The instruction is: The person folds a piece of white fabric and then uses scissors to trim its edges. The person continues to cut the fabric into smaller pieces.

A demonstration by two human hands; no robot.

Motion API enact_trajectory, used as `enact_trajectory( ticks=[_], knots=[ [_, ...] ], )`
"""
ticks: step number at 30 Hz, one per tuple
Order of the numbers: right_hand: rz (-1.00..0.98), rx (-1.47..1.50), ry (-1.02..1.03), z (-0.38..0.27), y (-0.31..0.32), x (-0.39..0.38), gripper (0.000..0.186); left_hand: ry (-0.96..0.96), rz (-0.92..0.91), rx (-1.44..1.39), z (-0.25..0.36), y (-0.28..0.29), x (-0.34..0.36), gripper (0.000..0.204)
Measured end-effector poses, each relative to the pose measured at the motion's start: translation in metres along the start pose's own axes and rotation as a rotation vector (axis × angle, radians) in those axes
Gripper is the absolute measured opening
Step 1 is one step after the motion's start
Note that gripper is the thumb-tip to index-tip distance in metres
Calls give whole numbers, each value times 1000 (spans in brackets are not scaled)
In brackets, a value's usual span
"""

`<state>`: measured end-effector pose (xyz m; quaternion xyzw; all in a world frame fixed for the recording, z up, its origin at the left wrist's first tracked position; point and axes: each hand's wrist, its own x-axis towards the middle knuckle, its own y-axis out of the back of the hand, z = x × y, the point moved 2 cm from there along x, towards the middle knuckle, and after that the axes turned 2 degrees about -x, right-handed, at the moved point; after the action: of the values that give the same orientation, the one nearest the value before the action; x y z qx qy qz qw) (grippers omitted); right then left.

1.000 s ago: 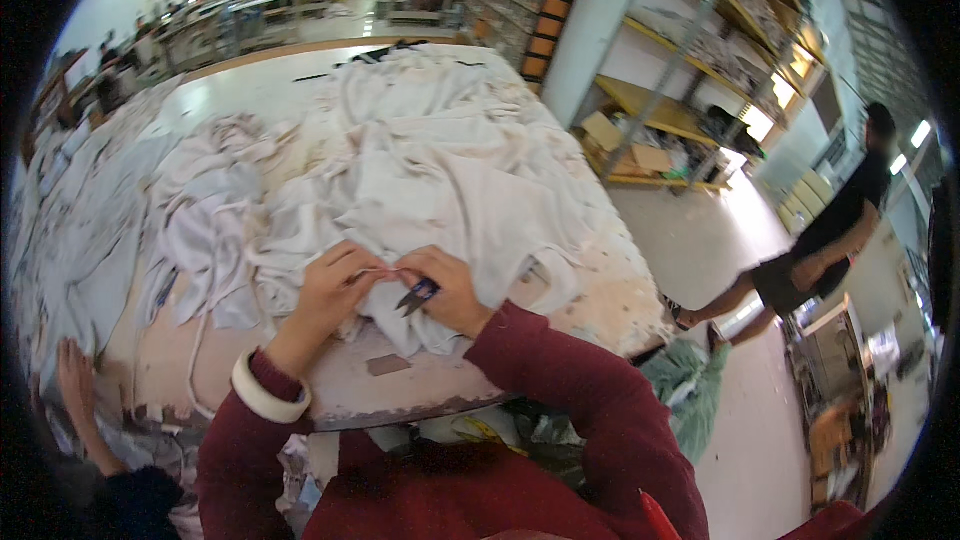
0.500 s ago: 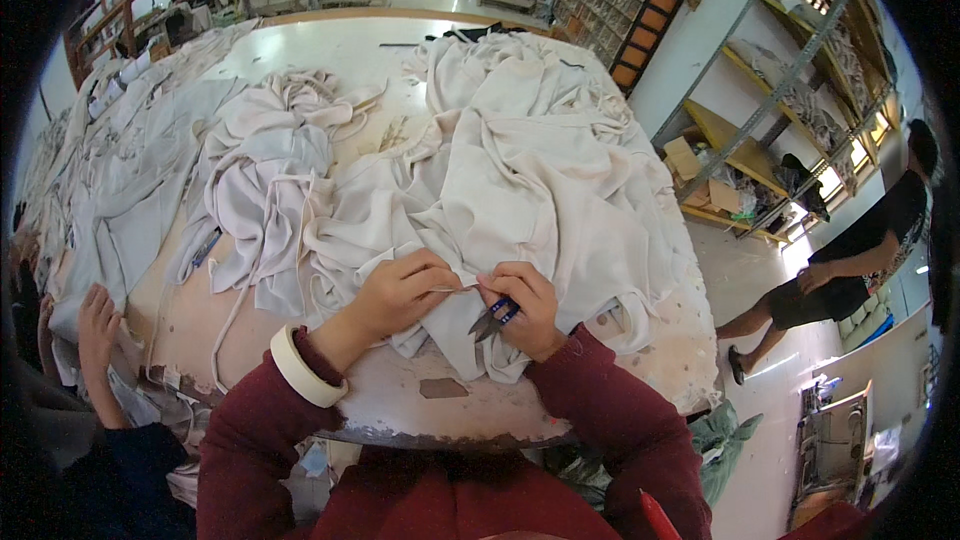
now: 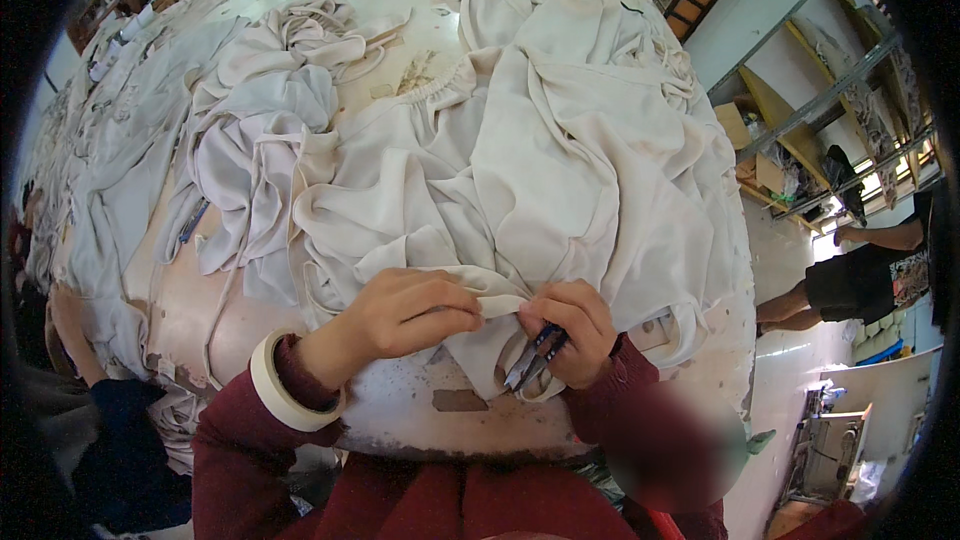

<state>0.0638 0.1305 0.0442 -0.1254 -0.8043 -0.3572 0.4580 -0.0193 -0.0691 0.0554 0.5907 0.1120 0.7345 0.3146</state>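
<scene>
A cream garment of soft, creased cloth is spread in front of me on the table. My left hand is closed on a folded edge of it, fingers bent over the cloth. Close by on the right, my right hand pinches the same edge between thumb and forefinger. Tucked in that right palm is a small pair of thread snips, dark-handled, blades pointing down and to the left. Around my left wrist sits a cream ring like a roll of tape.
More pale garments lie bunched and in a long heap on the left. A pen-like blue tool rests on the table. Another person's arm reaches in at left. At right are shelves and a standing person.
My view has tipped down, so the far room has mostly left the picture. The cloth edge between my hands now shows as a wider fold. Both hands keep their grip.
</scene>
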Motion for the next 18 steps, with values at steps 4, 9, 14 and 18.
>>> enact_trajectory(
  ticks=[4, 9, 14, 18],
  knots=[
    [-65, 27, 43, 0, 6, -2, 45, -22, 22, 19, 4, 3, 5, 17],
    [-106, 17, 81, -2, 11, -5, 48, -31, 32, -5, 6, 9, 9, 15],
    [-127, -5, 88, -5, 13, -8, 44, -31, 50, -32, 5, 11, 9, 15],
    [-160, 1, 108, -7, 17, -7, 42, -50, 56, -3, 7, 12, 8, 14]
  ],
)
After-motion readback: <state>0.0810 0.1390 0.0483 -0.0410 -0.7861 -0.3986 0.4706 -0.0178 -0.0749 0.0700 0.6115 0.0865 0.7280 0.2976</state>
